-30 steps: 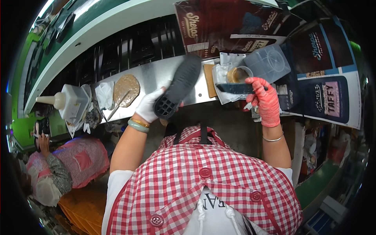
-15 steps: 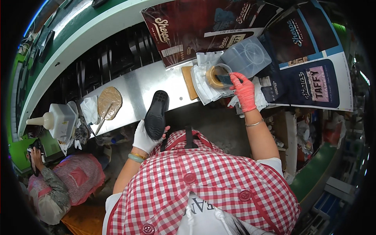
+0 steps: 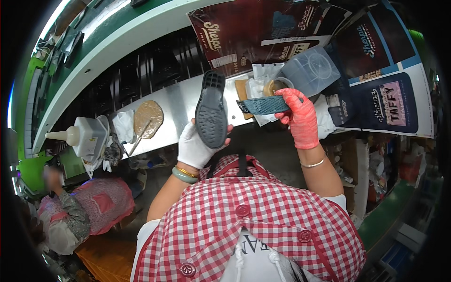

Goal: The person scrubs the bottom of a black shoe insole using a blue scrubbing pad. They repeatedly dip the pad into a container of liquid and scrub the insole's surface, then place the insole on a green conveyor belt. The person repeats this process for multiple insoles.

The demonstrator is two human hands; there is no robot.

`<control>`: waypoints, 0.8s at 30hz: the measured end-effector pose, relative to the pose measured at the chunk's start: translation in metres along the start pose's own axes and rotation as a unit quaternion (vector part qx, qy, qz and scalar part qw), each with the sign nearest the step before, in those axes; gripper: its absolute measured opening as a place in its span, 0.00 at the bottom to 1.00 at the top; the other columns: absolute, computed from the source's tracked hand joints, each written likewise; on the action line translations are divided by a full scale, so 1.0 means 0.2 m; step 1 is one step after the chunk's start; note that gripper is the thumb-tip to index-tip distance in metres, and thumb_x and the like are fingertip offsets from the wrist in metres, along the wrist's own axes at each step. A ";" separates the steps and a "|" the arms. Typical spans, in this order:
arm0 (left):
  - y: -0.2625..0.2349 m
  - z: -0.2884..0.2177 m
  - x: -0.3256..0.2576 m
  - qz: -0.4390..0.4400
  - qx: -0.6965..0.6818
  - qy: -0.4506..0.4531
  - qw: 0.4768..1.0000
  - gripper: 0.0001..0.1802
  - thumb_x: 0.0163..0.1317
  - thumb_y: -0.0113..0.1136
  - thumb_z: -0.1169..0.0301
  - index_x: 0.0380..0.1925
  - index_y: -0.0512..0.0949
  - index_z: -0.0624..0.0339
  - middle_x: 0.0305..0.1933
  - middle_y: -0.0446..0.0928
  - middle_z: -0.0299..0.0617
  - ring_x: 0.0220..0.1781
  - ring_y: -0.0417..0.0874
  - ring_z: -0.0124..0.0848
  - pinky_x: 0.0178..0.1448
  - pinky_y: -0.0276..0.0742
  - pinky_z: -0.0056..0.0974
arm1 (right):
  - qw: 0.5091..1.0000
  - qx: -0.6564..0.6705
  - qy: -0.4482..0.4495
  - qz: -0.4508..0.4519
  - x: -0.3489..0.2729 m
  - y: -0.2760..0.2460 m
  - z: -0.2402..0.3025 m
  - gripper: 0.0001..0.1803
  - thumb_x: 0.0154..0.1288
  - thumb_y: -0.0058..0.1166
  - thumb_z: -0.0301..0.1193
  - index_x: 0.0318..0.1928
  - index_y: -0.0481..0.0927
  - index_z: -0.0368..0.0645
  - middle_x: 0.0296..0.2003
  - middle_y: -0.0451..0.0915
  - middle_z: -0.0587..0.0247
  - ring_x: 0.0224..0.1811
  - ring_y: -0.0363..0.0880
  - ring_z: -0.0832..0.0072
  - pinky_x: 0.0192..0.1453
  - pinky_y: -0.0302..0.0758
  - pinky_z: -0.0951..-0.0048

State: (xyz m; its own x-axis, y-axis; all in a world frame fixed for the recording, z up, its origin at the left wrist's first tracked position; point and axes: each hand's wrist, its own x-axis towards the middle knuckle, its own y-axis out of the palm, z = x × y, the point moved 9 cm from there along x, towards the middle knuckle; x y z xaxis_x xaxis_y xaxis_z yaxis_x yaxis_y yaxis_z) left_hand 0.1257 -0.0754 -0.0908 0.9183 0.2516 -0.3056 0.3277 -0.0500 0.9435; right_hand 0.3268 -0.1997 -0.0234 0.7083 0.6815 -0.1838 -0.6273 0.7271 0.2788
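My left hand (image 3: 199, 145), in a white glove with bare fingertips, grips a black shoe sole (image 3: 212, 113), its grooved tread toward me. In a pinkish-red glove, my right hand (image 3: 300, 120) is closed on the flat blue-green handle of a brush (image 3: 268, 105). The brush lies nearly level, its dark tip pointing left toward the sole but apart from it. Just behind the brush stands a round tub (image 3: 273, 86) of yellowish-brown stuff, partly hidden by the brush and my fingers.
A clear plastic container (image 3: 311, 70) sits beyond the tub, on printed sheets (image 3: 387, 98). Left on the metal bench (image 3: 176, 105) are a brown round pad (image 3: 148, 120) with a thin stick and a white spouted bottle (image 3: 87, 137). Another person (image 3: 89, 207) works at lower left.
My right hand has lifted the brush out of the tub and turned it leftward. My left hand has raised the sole, moving it right and farther over the bench.
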 end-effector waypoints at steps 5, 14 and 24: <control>0.22 0.02 -0.01 0.034 0.018 0.038 0.999 0.36 0.63 0.51 0.46 0.65 0.61 0.56 0.65 0.63 0.57 0.66 0.64 0.56 0.61 0.68 0.64 | 1.000 -0.002 0.003 0.029 -0.15 0.35 0.12 0.14 0.71 0.49 0.37 0.45 0.79 0.41 0.30 0.82 0.66 0.24 0.80 0.84 0.24 0.70 0.88; 0.30 0.06 -0.04 0.040 0.047 0.048 0.997 0.38 0.60 0.57 0.47 0.66 0.59 0.52 0.68 0.60 0.52 0.68 0.63 0.51 0.66 0.62 0.64 | 0.999 0.006 0.000 0.037 -0.18 0.45 0.13 0.14 0.70 0.50 0.34 0.47 0.79 0.37 0.34 0.82 0.62 0.28 0.81 0.80 0.26 0.76 0.84; 0.36 0.12 -0.08 0.099 0.092 0.006 0.991 0.43 0.57 0.63 0.51 0.67 0.57 0.57 0.68 0.61 0.50 0.69 0.62 0.54 0.66 0.65 0.64 | 0.995 0.003 -0.095 -0.002 -0.09 0.39 0.25 0.11 0.70 0.51 0.32 0.44 0.80 0.38 0.31 0.82 0.65 0.27 0.81 0.84 0.23 0.71 0.85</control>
State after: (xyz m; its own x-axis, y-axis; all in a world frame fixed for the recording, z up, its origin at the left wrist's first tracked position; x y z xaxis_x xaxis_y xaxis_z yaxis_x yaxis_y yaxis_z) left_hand 0.1408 -0.1050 -0.0209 0.9660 0.2317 -0.1149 0.1783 -0.2750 0.9448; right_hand 0.2809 -0.1590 0.0498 0.7594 0.6506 -0.0038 -0.6231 0.7289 0.2835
